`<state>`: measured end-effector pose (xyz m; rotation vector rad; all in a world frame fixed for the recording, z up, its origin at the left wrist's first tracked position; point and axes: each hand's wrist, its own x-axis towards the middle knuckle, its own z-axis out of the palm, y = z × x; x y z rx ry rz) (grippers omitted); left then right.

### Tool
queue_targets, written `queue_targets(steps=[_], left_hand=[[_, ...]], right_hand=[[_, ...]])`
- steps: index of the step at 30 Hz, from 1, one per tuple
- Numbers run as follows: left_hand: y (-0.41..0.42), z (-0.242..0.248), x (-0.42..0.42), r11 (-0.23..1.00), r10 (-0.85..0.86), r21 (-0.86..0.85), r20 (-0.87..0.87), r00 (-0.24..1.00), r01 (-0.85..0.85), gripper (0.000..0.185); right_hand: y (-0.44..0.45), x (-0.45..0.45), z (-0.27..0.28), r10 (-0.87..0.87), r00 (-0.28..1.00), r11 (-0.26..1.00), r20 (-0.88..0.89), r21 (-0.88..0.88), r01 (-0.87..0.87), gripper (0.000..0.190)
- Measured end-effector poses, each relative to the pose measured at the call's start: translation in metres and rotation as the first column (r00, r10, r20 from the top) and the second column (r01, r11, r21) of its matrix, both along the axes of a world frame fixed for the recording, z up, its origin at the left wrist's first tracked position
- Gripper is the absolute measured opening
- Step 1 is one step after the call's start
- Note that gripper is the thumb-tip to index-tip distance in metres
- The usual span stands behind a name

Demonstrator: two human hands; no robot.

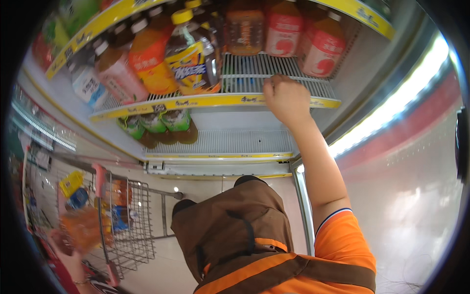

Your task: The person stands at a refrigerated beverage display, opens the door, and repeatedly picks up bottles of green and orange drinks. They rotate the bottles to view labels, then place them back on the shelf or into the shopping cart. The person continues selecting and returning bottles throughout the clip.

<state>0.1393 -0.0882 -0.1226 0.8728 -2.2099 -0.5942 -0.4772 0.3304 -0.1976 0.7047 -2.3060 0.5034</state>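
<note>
My right hand [288, 96] is at the front edge of a white wire shelf [244, 79] in a drinks cooler. Its fingers are curled down over the wires and hide what may be under them; whether it grips the edge, I cannot tell. Left of it on this shelf stands a large iced tea bottle [191, 58] with a yellow cap, beside an orange-labelled bottle [148, 60]. Behind and to the right are pink-labelled peach drink bottles [323, 51] and an amber bottle [245, 31]. My left hand is out of view.
Below is a lower wire shelf [235, 141] with green-labelled bottles [176, 125] at its left. A bright light strip [396, 95] runs along the right. At lower left, another person's hand [71, 262] holds a blurred orange-coloured bottle [82, 228] by a wire shopping cart [137, 220].
</note>
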Motion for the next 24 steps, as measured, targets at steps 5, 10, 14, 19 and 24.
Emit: queue_targets(steps=[5, 10, 14, 19, 24], left_hand=[[0.045, 0.006, 0.046, 0.995, 0.095, 0.004, -0.328, 0.94, -0.099, 0.081], [0.153, -0.058, -0.037, 0.887, 0.136, 0.43, -0.593, 0.794, 0.17, 0.075], [0.221, -0.072, -0.121, 0.525, 0.317, 0.681, -0.713, 0.626, 0.51, 0.071], [0.265, -0.076, -0.183, 0.199, 0.455, 0.684, -0.699, 0.552, 0.702, 0.069], [0.266, -0.149, -0.229, 0.205, 0.208, 0.641, -0.767, 0.607, 0.74, 0.068]], right_hand=[[-0.002, 0.002, 0.004, -0.005, 1.0, 0.998, -0.004, 0.056, 0.006, 0.032], [-0.006, 0.01, 0.012, 0.036, 0.996, 0.998, -0.081, 0.063, -0.031, 0.021], [-0.01, 0.058, 0.01, 0.382, 0.899, 0.894, -0.213, -0.162, -0.418, 0.037], [-0.01, 0.17, -0.019, 0.8, -0.407, 0.141, 0.44, -0.798, -0.586, 0.105], [-0.037, 0.222, -0.052, 0.977, -0.204, -0.011, -0.066, -0.965, 0.261, 0.136]])
